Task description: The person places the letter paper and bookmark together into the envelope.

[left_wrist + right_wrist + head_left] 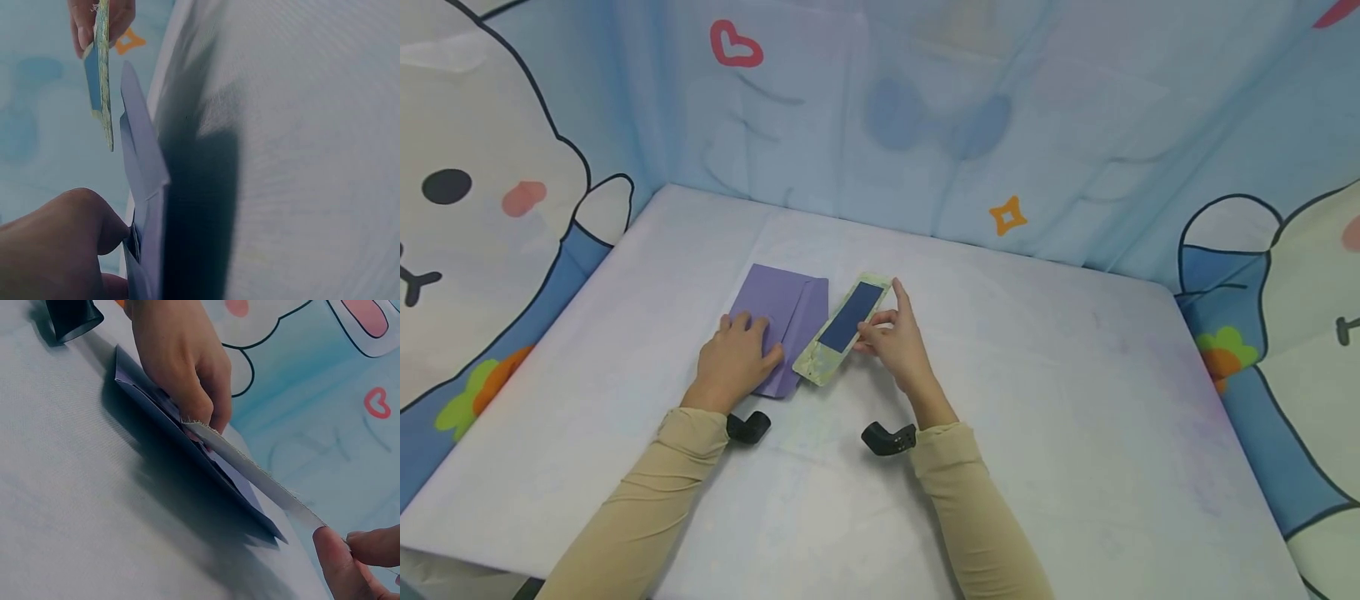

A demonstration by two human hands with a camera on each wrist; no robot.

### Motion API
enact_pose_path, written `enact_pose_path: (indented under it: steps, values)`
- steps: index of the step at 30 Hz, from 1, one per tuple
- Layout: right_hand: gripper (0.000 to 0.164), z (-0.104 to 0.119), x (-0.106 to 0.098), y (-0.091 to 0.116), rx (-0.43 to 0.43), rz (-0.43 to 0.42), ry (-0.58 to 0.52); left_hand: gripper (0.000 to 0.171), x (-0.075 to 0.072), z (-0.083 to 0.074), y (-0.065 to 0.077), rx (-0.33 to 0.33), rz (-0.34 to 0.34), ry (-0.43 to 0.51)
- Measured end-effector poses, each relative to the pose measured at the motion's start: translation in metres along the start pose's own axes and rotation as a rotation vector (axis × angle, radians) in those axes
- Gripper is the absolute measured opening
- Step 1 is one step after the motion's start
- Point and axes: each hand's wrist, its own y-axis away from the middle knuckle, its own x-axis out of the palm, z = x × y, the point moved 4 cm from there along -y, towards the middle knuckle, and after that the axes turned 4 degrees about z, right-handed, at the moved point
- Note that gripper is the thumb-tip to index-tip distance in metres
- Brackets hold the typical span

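A purple envelope (790, 304) with its flap side up tilts over the table in front of my left hand (732, 360). That hand grips it at the opening, with the thumb (94, 219) right at the edge of the pocket and the other fingers spread over the paper. My right hand (897, 346) pinches a long narrow card (852, 321) by its right long edge, index finger raised. The card has a pale green patterned border around a dark blue panel. It slants just right of the envelope, and its near end overlaps the envelope's edge in the head view.
Both hands work above a white cloth-covered table (1075, 433). A light blue cartoon curtain (880, 108) hangs behind it. Black wrist camera mounts (887, 439) stick inward from the tan sleeves (977, 508).
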Motion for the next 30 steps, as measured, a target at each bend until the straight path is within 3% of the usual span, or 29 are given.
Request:
enact_pose_path:
  steps: [30]
  values:
    - [0.085, -0.009, 0.012, -0.003, 0.011, 0.075, 0.006, 0.048, 0.000, -0.001, 0.001, 0.023, -0.041, -0.005]
